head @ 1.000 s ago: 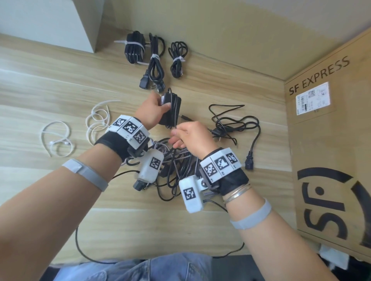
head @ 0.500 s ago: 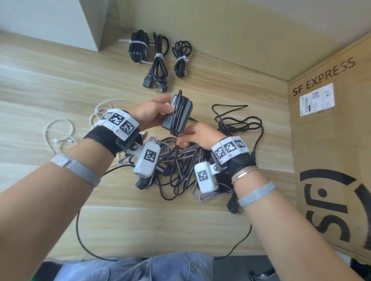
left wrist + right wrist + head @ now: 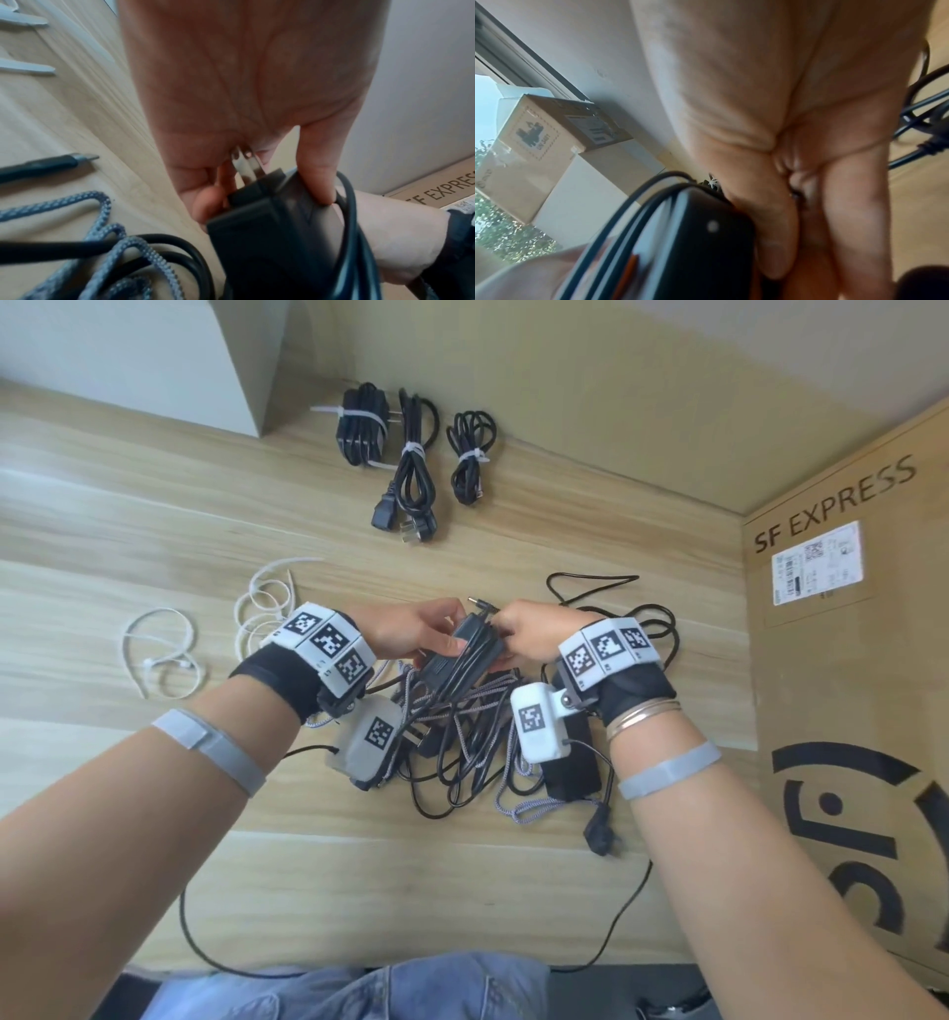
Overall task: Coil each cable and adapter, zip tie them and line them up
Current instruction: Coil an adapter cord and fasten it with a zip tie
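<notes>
A black power adapter [image 3: 457,654] with its thin cable wound round it is held above the table between both hands. My left hand [image 3: 411,629] grips its left end, thumb and fingers curled round the body [image 3: 277,233] near the metal prongs [image 3: 246,164]. My right hand [image 3: 524,629] holds the right end [image 3: 693,233], thumb along the side, with the barrel plug [image 3: 482,607] sticking out above. Below lies a tangle of black and grey braided cables [image 3: 462,737]. Three tied bundles [image 3: 411,454] lie in a row at the back.
Loose white zip ties [image 3: 164,654] and more of them [image 3: 267,603] lie left of my hands. A large cardboard box [image 3: 847,660] walls the right side. A black power brick [image 3: 570,762] sits under my right wrist. A white block [image 3: 128,356] stands at back left.
The adapter has turned from upright to lying across between my hands. My right hand has come up from the tangle onto the adapter's right end.
</notes>
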The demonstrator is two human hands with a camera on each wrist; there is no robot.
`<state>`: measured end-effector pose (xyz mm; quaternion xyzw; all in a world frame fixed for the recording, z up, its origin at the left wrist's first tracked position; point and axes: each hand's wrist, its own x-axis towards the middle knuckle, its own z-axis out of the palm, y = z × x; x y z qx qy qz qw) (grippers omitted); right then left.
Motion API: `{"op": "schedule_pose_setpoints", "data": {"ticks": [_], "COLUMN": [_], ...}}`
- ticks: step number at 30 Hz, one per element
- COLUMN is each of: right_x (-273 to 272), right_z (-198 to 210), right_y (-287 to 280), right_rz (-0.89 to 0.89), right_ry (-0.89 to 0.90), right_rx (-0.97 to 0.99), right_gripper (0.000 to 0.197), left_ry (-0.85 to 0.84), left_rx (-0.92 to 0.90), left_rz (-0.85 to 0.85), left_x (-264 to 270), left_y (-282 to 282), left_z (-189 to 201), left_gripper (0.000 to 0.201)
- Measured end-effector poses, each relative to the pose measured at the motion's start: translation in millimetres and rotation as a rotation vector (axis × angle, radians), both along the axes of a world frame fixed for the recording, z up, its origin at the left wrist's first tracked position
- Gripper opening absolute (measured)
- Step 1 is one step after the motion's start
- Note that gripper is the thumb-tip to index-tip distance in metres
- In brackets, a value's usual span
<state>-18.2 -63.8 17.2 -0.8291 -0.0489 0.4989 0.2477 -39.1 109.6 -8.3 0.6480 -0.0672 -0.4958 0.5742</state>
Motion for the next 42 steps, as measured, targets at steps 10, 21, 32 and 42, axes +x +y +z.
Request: {"op": "schedule_pose_setpoints", "data": {"ticks": [10, 21, 32, 42], "right_x": [-6.1, 3.9, 11.6, -2.1], "right_z": [-12.2, -26.4, -39.0, -51.0], "right_y": [-1.7, 35.8, 82.3, 137.5], "right_rz": [-0.48, -0.609, -0.525, -0.191], "right_ry": [-0.167, -0.344, -0.348, -0.343], "right_rx": [0.117, 0.32, 0.381, 0.226], "right_gripper": [0.007, 0.026, 0.022, 0.023], "left_ry": [0.009, -0.1, -0.143, -0.18], "left_rx": [0.009, 0.016, 0.088, 0.092], "left_rz": [0.103, 0.238, 0.487, 0.63], "left_x": [-4.8, 2.6, -8.4, -16.8], "left_y": [3.2, 30.9, 79.6, 127.3], "left_z": [-8.9, -9.3, -10.5, -11.1], "left_gripper": [0.013, 0.037, 0.037, 0.044]}}
